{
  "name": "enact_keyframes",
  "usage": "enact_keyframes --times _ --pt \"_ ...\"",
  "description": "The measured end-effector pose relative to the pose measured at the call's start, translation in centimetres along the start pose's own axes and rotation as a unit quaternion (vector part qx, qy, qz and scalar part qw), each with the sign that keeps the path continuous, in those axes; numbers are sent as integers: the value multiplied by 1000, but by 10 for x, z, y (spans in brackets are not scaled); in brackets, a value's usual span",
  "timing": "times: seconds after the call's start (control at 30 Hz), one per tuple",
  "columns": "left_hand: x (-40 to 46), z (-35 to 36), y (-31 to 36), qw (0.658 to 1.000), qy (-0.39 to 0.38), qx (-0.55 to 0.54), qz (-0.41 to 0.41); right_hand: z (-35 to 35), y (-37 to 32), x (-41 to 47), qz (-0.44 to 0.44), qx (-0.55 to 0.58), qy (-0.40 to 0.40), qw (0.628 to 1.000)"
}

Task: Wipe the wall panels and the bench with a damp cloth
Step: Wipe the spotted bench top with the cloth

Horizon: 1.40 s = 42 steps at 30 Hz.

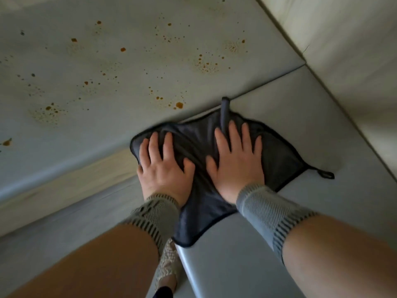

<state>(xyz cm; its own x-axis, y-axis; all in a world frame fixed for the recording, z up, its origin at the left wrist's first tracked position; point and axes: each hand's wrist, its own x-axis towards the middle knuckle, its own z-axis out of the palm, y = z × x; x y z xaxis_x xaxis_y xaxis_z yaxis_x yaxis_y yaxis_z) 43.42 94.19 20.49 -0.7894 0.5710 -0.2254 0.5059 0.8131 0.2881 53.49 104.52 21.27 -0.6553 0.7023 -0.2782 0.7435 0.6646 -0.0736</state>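
Observation:
A dark grey cloth (197,143) lies spread on the grey bench (290,125), its far edge at the joint with the wall panel. My left hand (165,166) presses flat on the cloth's left part, fingers spread. My right hand (236,160) presses flat on its right part, fingers straight. A fold of cloth sticks up between my right fingers. The cloth's hanging loop (326,174) lies to the right. The grey wall panel (96,67) behind carries many orange-brown spots. Both wrists wear grey knitted cuffs.
A pale cream panel (348,61) rises at the right of the bench. A light wooden strip (64,186) runs below the spotted panel at the left. The bench's rounded front edge (189,267) is near me, and a patterned sock shows beside it.

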Motion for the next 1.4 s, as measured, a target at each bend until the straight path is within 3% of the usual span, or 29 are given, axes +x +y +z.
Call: enact_keyframes --times 0.1,0.2,0.3,0.37,0.4,0.47,0.53,0.6,0.9,1.23,1.4 --pt "-30 1 10 995 -85 58 15 11 3 -31 -117 15 -17 993" --pt "-18 -4 8 980 -135 131 62 9 13 -17 -153 3 -20 988" --pt "21 -13 14 978 -89 150 112 -5 17 14 -23 31 7 999" --pt "36 -9 33 987 -66 120 81 -12 14 32 89 71 13 993" --pt "36 -5 45 991 -62 99 59 -12 14 35 101 70 4 992" --pt "29 4 65 993 -67 81 52 -12 26 35 32 50 -3 998" --pt "22 10 76 987 -79 103 99 -16 55 34 -73 12 -16 997" --pt "20 12 84 975 -92 133 153 -24 92 43 -114 -23 -36 993" --pt "16 40 156 964 -84 151 202 -20 188 31 136 32 38 989" --pt "-79 71 200 937 -130 145 289 8 241 -78 172 66 63 981" --pt "-118 76 190 908 -152 171 350 24 238 -122 245 80 67 964"
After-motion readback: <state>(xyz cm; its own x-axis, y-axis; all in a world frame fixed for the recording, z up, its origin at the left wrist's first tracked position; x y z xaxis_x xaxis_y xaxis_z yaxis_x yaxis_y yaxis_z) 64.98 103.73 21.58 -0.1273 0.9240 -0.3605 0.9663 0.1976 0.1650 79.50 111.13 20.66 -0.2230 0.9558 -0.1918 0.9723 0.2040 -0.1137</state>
